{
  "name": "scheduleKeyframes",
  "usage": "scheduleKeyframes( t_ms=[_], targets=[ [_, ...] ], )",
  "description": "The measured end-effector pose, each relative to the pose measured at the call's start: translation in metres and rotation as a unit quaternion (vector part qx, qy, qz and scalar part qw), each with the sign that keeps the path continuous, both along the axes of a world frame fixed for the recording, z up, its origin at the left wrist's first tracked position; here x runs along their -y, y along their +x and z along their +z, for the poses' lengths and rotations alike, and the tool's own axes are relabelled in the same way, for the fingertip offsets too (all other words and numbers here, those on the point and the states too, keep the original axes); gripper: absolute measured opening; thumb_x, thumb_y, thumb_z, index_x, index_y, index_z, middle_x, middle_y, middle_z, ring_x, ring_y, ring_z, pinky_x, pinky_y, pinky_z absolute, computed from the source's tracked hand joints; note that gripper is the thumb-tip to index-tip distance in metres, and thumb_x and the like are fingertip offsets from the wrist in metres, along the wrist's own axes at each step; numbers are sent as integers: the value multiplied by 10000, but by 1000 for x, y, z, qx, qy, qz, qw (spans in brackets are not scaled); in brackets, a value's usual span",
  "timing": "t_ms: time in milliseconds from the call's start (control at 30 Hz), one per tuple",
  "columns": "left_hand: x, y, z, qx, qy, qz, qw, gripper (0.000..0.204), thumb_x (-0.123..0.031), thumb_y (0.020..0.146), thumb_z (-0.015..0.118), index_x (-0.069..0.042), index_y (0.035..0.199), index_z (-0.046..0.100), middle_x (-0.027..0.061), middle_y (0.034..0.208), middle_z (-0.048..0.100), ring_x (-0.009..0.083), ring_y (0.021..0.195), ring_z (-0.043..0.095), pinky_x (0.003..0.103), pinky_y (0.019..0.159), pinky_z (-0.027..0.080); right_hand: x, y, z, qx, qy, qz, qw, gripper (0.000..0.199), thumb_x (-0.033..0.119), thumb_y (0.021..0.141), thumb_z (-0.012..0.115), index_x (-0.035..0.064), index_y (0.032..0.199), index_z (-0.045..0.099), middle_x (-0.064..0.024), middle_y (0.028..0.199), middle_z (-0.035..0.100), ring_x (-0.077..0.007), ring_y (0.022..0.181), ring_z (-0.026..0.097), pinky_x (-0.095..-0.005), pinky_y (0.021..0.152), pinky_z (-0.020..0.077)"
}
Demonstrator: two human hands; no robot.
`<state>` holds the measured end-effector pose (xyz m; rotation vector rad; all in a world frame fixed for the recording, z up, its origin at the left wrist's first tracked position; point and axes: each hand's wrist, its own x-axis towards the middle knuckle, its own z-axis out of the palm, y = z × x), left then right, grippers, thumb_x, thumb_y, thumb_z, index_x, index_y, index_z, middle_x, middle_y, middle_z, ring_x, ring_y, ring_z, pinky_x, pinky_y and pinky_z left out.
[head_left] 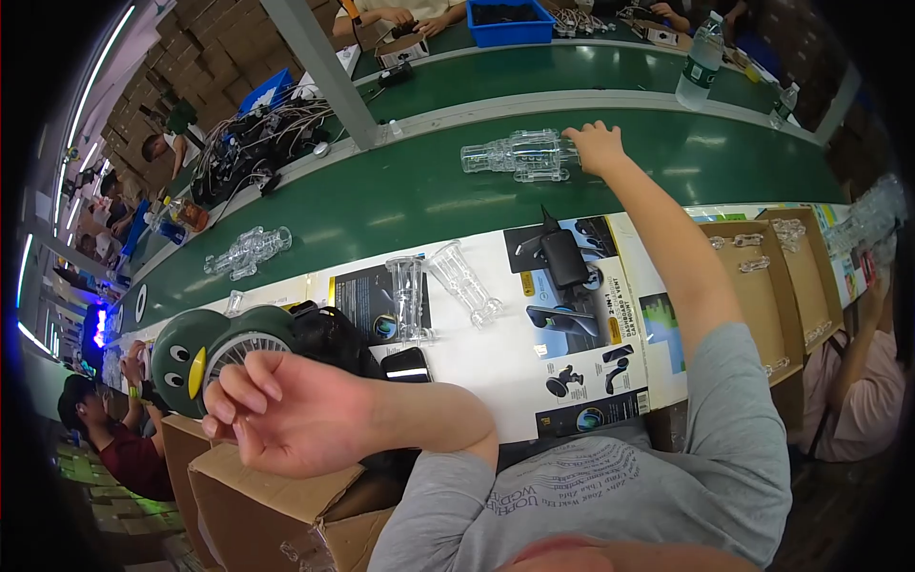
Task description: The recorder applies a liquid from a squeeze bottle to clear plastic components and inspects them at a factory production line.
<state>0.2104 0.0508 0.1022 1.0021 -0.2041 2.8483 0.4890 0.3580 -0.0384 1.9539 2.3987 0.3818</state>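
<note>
My right hand (599, 150) reaches far over the green conveyor belt (400, 195). Its thumb and index finger are at the right end of a clear plastic assembly (518, 155) lying on its side; the other fingers are spread. Close to me, my left hand (297, 412) is raised in front of a green penguin-shaped fan (181, 357), palm turned up, fingers loosely curled and apart, with nothing visible in it. Between belt and body, two clear plastic tubular parts, one upright-looking (408, 297) and one slanted (464, 284), lie on the printed white work surface (477, 381).
Another clear assembly (250, 252) lies on the belt at left. A phone (406, 365), a black device (564, 255) and a cardboard tray (748, 286) of small clear parts are nearby. A post (324, 71), cable pile (257, 148) and water bottle (701, 62) stand beyond. Co-workers sit around.
</note>
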Motion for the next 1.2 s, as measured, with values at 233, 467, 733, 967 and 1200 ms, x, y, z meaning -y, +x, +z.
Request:
scheduleKeyframes(
  t_ms=[233,467,733,967,1200],
  targets=[
    [-30,0,-4,-21,-69,-52,996,171,-3,760,408,-38,910,481,64,773,451,120,540,372,238,471,298,80,-66,45,-92,21,213,972,385,158,678,610,164,1060,563,-86,991,581,-272,951,556,-405,801,449],
    [-48,20,-4,-234,-275,38,932,211,69,727,478,7,929,480,75,803,527,84,619,472,181,547,390,218,-133,11,-240,-63,305,919,419,380,790,580,211,1165,500,-217,1209,465,-322,925,576,-399,751,478],
    [-59,45,-4,-393,-368,53,841,127,36,783,504,5,906,520,32,808,531,66,714,491,180,628,388,233,-128,-40,-438,-76,263,856,325,214,732,640,235,1053,596,-140,1315,408,-275,928,576,-351,744,482],
    [-87,31,-20,-397,-467,92,784,370,-247,826,593,-35,1104,472,122,977,570,217,873,574,310,809,429,224,-110,3,-799,-144,171,559,447,82,780,606,41,1198,455,-127,1326,392,-209,1047,523,-288,805,449],
    [-77,51,-10,-448,-547,-32,706,711,-186,755,659,-98,1326,246,192,1164,465,245,901,594,305,727,474,243,-98,51,-657,48,351,666,562,86,729,672,44,1232,426,-177,1366,317,-255,1141,471,-330,863,439]
  ],
)
